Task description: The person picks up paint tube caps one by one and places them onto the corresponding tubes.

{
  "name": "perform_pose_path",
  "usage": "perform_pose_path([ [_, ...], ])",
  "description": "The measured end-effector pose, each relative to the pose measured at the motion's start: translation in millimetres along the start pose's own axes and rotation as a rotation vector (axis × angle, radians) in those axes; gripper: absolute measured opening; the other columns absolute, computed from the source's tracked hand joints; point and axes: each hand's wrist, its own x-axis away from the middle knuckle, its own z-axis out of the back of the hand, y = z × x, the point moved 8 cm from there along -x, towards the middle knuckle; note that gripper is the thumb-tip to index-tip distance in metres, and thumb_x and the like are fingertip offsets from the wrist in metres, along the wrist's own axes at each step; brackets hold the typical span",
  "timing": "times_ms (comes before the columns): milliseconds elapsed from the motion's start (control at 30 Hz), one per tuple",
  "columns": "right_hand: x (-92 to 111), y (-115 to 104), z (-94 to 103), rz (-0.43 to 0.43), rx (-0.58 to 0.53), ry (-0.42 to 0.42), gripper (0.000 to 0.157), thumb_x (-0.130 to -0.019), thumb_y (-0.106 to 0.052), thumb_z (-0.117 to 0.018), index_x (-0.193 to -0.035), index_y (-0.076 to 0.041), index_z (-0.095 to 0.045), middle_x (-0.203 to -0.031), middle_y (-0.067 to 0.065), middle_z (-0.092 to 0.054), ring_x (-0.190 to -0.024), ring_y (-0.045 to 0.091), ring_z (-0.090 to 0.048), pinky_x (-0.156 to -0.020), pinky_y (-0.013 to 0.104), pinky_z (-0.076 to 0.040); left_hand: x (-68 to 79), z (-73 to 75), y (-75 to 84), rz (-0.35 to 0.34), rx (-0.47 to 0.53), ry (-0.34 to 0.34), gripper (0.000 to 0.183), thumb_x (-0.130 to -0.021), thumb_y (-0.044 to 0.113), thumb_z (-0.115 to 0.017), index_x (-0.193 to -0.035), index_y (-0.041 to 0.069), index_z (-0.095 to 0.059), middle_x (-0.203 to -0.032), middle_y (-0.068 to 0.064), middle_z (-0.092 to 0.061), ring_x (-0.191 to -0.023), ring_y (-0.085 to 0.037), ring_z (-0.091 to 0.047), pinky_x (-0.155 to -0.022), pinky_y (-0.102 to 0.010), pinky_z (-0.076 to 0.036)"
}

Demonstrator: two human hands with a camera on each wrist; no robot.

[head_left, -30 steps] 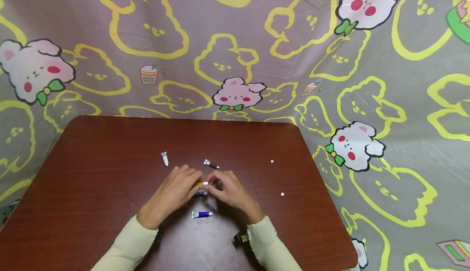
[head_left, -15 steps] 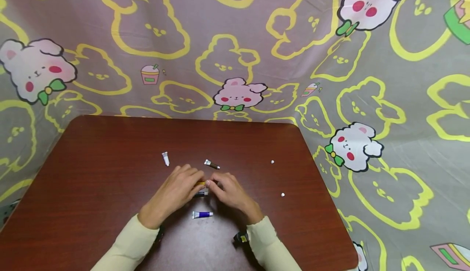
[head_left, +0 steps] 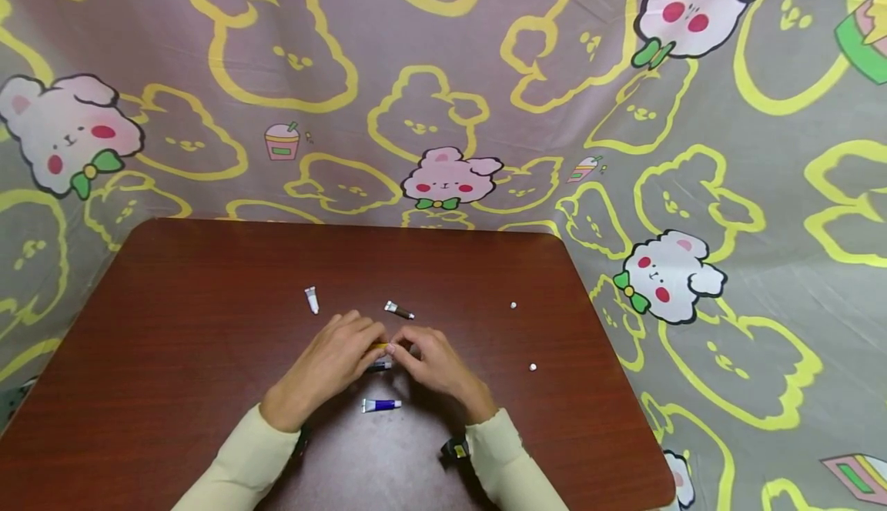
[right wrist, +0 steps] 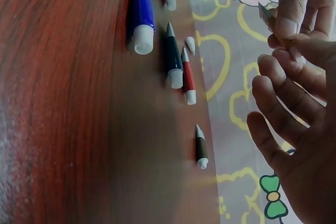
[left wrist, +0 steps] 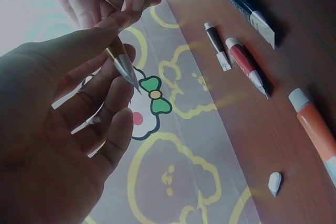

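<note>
At lower centre of frame, well inside far and right edges of table (head_left: 208, 326); with left hand (head_left: 336, 351) and right hand (head_left: 431, 355), pinches yellow tube (head_left: 380, 345) between thumbs and forefingers, others apart.

You have one yellow tube (left wrist: 124, 66) between your two hands (head_left: 333, 353) and six more tubes (head_left: 383, 405) on one table (head_left: 229, 280). You also have two small white pieces (head_left: 533, 367) there.
</note>
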Motion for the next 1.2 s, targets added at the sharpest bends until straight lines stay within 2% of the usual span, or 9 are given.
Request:
perform_pose_path([
  [233, 2, 0, -1.8, 0.027, 0.019, -0.026, 0.018, -0.110, -0.019, -0.064, -0.099, -0.008, -0.074, -0.091, -0.004, -0.071, -0.083, 0.004, -0.061, -0.078, 0.022, -0.052, 1.0, -2.3, 0.4, -0.006, 0.013, 0.003, 0.021, -0.090, 0.021, -0.089, -0.095, 0.016, -0.069, -0.088, 0.004, -0.072, -0.084, -0.017, -0.058, -0.074, -0.036, -0.042],
  [333, 2, 2, -2.5, 0.026, 0.026, -0.033, 0.020, -0.110, -0.019, -0.063, -0.097, -0.008, -0.073, -0.088, -0.004, -0.069, -0.081, 0.004, -0.059, -0.076, 0.020, -0.048, 1.5, -3.9, 0.0, -0.012, 0.012, 0.003, 0.021, -0.090, 0.022, -0.089, -0.095, 0.017, -0.069, -0.088, 0.005, -0.072, -0.084, -0.017, -0.058, -0.074, -0.035, -0.042],
  [467, 2, 5, -2.6, -0.001, 0.026, -0.037, 0.018, -0.109, -0.021, -0.067, -0.097, -0.011, -0.074, -0.090, -0.004, -0.073, -0.084, 0.003, -0.063, -0.079, 0.022, -0.055, 2.9, -7.0, -4.1, 0.000, -0.002, -0.014, 0.021, -0.091, 0.023, -0.089, -0.095, 0.017, -0.069, -0.087, 0.005, -0.073, -0.083, -0.017, -0.058, -0.074, -0.035, -0.041],
  [567, 3, 7, -1.4, -0.029, 0.018, -0.036, 0.011, -0.106, -0.021, -0.072, -0.101, -0.012, -0.075, -0.095, -0.001, -0.076, -0.089, 0.004, -0.068, -0.084, 0.030, -0.062, 4.9, -8.8, -11.1, 0.035, -0.018, -0.036, 0.022, -0.089, 0.023, -0.090, -0.095, 0.018, -0.070, -0.088, 0.005, -0.073, -0.083, -0.018, -0.058, -0.072, -0.034, -0.040],
  [700, 7, 12, 2.7, -0.058, 0.012, -0.031, 0.009, -0.103, -0.020, -0.076, -0.105, -0.011, -0.075, -0.099, 0.001, -0.076, -0.091, 0.007, -0.070, -0.086, 0.041, -0.064, 9.1, -9.0, -23.5, 0.086, -0.030, -0.060, 0.022, -0.088, 0.021, -0.091, -0.095, 0.017, -0.070, -0.088, 0.003, -0.073, -0.082, -0.019, -0.058, -0.073, -0.036, -0.041],
  [933, 17, 23, 13.0, -0.076, 0.086, -0.001, 0.011, -0.101, -0.020, -0.079, -0.108, -0.012, -0.076, -0.101, -0.001, -0.075, -0.092, 0.009, -0.071, -0.087, 0.031, -0.062, 20.5, -11.0, -46.7, 0.164, -0.042, -0.094, 0.021, -0.089, 0.019, -0.091, -0.095, 0.016, -0.071, -0.087, 0.002, -0.074, -0.082, -0.020, -0.057, -0.072, -0.036, -0.039],
  [1200, 31, 36, 24.0, -0.110, 0.118, 0.037, 0.013, -0.100, -0.020, -0.080, -0.109, -0.012, -0.076, -0.103, -0.001, -0.076, -0.094, 0.012, -0.073, -0.088, 0.032, -0.061, 33.7, -16.1, -69.4, 0.208, -0.042, -0.111, 0.020, -0.089, 0.019, -0.090, -0.093, 0.016, -0.070, -0.088, -0.001, -0.074, -0.087, -0.026, -0.063, -0.071, -0.038, -0.041],
])
